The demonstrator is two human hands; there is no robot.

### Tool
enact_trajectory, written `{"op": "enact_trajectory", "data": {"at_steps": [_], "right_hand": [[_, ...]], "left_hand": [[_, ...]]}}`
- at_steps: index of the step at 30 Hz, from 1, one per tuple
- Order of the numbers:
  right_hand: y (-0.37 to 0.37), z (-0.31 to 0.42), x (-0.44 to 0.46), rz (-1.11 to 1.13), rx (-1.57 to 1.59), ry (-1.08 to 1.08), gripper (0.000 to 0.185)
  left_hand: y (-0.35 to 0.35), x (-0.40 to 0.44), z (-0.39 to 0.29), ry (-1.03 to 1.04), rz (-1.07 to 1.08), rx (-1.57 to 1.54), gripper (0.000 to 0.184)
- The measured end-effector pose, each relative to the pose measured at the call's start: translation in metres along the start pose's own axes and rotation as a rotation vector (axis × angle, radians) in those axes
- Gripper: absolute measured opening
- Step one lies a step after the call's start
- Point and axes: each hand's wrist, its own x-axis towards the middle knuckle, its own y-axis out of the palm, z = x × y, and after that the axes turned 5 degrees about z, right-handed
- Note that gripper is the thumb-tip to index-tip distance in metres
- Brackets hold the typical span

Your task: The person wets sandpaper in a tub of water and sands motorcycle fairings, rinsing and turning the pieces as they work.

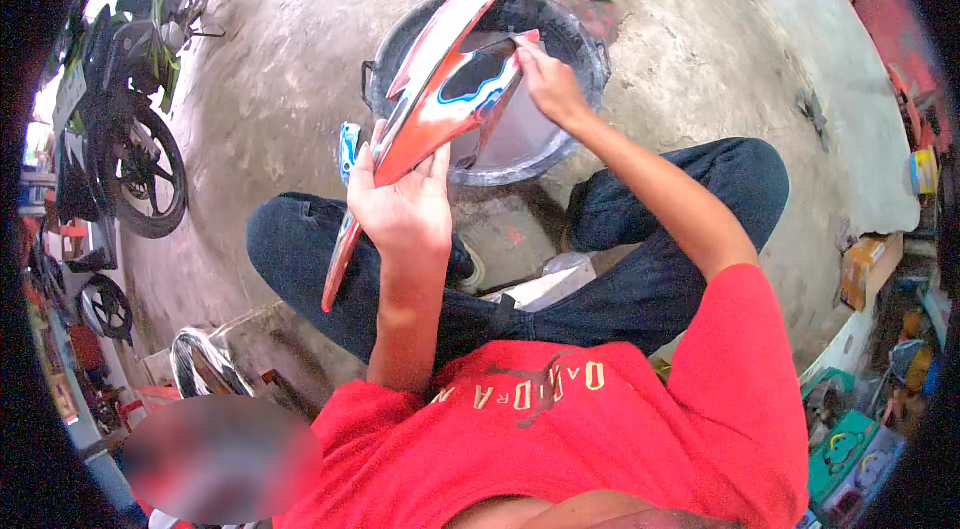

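Observation:
A motorcycle fairing panel (430,119), orange and white with blue-edged dark patches, is held tilted over a black tub (374,79). My left hand (405,204) supports its lower part from beneath, palm up, thumb on one side and fingers on the other. At the panel's upper right end, my right hand (550,84) is closed on the tip, with the fingers pressed to the edge. Whether anything else is under those fingers, I cannot make out. Cloudy greyish liquid (520,134) shows in the tub behind the panel.
A blue-and-white packet (348,151) lies left of the tub. A motorcycle (120,119) stands at the left, with a loose wheel (105,307) below it. On the right are a pale panel (830,79), a cardboard box (870,269) and a green case (843,449).

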Motion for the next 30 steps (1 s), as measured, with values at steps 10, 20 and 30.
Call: {"op": "enact_trajectory", "data": {"at_steps": [10, 20, 30], "right_hand": [[0.017, 0.033, -0.030, 0.008, -0.072, -0.445, 0.041], [0.024, 0.067, -0.052, 0.144, -0.068, -0.812, 0.042], [0.026, 0.093, -0.058, 0.151, -0.125, -0.769, 0.046]], "left_hand": [[-0.004, 0.006, -0.004, -0.032, -0.068, -0.012, 0.050], [-0.013, 0.008, -0.004, -0.025, 0.000, -0.020, 0.048], [-0.022, 0.011, 0.014, 0.002, 0.030, -0.040, 0.041]]}}
